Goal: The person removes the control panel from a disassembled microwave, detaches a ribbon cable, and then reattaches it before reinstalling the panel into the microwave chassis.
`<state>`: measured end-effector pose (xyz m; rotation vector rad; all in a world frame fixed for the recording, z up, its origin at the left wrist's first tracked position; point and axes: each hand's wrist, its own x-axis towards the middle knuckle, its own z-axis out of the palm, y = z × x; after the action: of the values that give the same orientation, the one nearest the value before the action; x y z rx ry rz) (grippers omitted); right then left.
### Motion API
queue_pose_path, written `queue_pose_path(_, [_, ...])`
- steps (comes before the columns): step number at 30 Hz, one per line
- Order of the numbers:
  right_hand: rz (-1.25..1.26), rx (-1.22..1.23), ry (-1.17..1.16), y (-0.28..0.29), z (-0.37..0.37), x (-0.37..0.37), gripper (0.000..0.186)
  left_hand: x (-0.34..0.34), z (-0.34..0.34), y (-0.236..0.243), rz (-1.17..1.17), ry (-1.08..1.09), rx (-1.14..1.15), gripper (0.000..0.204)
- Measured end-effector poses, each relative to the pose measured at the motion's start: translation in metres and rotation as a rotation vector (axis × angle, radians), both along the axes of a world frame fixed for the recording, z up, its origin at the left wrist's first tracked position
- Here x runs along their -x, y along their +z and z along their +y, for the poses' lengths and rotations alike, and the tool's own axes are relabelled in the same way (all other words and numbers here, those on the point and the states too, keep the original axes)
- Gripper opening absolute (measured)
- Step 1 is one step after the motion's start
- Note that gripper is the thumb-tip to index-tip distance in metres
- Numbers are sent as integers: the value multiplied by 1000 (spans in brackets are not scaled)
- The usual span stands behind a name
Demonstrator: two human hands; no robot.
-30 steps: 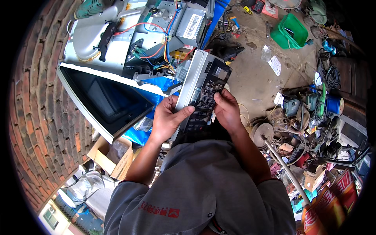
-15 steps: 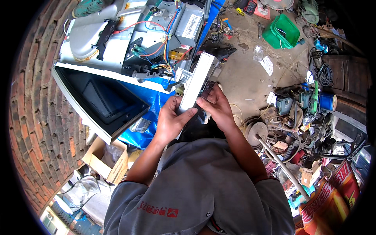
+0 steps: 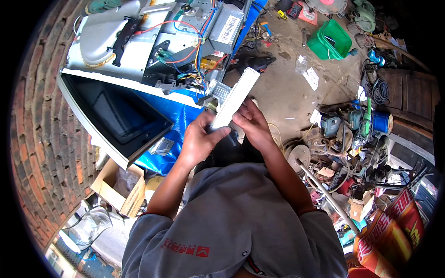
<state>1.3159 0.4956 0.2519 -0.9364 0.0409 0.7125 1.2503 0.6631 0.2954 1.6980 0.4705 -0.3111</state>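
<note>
I see a long white panel (image 3: 235,98) held edge-on in front of the chest, tilted up and away toward the opened appliance. Left hand (image 3: 198,139) is wrapped around its lower end, thumb across the near face, fingers closed behind. Right hand (image 3: 252,124) grips the same lower end from the other side, fingers curled on the edge; both hands nearly touch each other. The panel's front face is turned away, so I can't tell what is on it. Just beyond the panel's top sits the dismantled microwave chassis (image 3: 153,41) with loose coloured wires (image 3: 194,55), lying on a blue sheet (image 3: 169,116). Its dark door (image 3: 116,116) hangs open to my left. A brick wall (image 3: 34,139) runs along the left. A cardboard box (image 3: 116,185) lies below the door. On the dirt floor (image 3: 287,92), a green basket (image 3: 330,41) lies far off, a heap of scrap tools (image 3: 352,134) on the right.
</note>
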Motion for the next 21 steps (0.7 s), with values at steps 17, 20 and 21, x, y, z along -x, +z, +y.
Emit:
queue_pose_path(17, [65,55,-220,-17,-5,5,40,-4,18,-8,-39,-27,132,23])
queue_pose_path(20, [211,22,-236,-36,-26,8,30,0,24,-12,-17,-31,91,24])
queue_pose_path(21, [261,-24,-237,-37,-31,8,25,1,27,-13,-8,-29,76,24])
